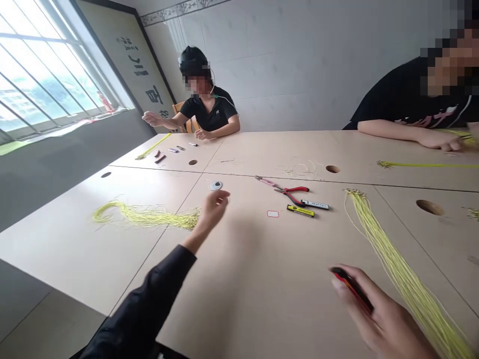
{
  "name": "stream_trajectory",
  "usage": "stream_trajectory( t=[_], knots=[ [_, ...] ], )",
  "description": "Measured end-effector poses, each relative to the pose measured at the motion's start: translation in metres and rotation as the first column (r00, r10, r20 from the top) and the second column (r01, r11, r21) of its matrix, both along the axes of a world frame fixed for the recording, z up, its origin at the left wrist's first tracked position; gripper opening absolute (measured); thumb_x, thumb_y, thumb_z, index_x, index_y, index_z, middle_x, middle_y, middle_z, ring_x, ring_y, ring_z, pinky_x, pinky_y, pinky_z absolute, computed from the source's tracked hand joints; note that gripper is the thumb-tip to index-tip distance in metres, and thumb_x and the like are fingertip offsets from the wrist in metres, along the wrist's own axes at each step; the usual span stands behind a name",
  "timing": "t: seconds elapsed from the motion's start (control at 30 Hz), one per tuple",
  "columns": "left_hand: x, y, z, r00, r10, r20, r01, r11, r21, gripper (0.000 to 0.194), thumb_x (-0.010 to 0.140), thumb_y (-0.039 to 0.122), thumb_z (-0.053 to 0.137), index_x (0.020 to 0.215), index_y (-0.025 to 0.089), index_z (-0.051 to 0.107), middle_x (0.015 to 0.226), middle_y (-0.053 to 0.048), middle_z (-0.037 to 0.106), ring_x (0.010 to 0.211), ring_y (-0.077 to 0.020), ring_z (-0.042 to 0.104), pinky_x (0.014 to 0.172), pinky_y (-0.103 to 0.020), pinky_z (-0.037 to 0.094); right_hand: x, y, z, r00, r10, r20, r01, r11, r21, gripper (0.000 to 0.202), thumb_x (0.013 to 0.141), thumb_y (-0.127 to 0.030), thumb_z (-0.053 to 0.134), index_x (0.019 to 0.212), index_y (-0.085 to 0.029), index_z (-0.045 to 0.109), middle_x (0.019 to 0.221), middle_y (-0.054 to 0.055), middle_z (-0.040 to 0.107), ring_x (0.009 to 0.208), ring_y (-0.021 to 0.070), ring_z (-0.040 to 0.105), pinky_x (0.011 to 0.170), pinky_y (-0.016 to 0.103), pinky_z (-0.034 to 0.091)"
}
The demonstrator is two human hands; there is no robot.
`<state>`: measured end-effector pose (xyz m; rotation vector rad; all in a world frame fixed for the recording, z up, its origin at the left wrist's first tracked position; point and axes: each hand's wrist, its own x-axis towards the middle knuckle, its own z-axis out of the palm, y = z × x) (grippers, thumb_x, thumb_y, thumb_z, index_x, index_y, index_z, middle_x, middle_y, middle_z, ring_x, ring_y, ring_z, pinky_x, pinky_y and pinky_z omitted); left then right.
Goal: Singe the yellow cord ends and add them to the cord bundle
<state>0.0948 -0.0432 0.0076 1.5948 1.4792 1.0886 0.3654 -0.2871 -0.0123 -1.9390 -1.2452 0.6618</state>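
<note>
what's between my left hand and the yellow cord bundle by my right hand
In the head view, a red-bordered label, pink tool, red-handled pliers, slim yellow item and slim white item lie between your left hand and that cord bundle.

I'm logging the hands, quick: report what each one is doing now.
Left hand: fingers curled, near the white disc; whether it holds anything cannot be told.
Right hand: closed, holding a red-and-black tool.

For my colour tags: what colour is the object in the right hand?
The object shows red and black, best seen in the head view.
</note>
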Motion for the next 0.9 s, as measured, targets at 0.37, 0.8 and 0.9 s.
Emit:
stream_trajectory(
  t=[0.37,0.8,0.9],
  knots=[
    [-0.093,0.016,0.003,0.652,-0.182,-0.736,0.219,0.975,-0.046,0.021,0.075,0.014,0.057,0.078,0.021,0.076,0.084,-0.008,0.065,0.081,-0.0216,0.061,0.079,-0.033,0.048,-0.033,0.096,-0.011,0.972,0.232,-0.04,-0.228,0.969,0.092,0.04,0.092,-0.06,0.046,0.097,-0.023,0.061,0.067,-0.001,0.056,0.056,0.0157,0.05,0.054,0.025,0.044],
    [-0.072,0.018,0.01,0.566,-0.298,-0.769,0.274,0.947,-0.165,0.019,0.081,0.025,0.058,0.085,0.019,0.076,0.09,-0.007,0.07,0.085,-0.0218,0.062,0.075,-0.031,0.047,-0.012,0.093,-0.026,0.993,0.114,-0.023,-0.111,0.988,0.106,0.042,0.09,-0.06,0.047,0.095,-0.022,0.065,0.072,0.001,0.065,0.059,0.0165,0.057,0.055,0.025,0.046],
    [-0.079,0.022,0.02,0.567,-0.238,-0.789,0.237,0.964,-0.12,0.022,0.081,0.026,0.056,0.087,0.017,0.076,0.088,-0.007,0.072,0.081,-0.0213,0.062,0.074,-0.032,0.047,-0.012,0.093,-0.026,0.994,0.111,-0.021,-0.108,0.988,0.112,0.042,0.09,-0.061,0.047,0.093,-0.022,0.063,0.065,-0.001,0.06,0.055,0.0158,0.053,0.055,0.025,0.045]
  ],
)
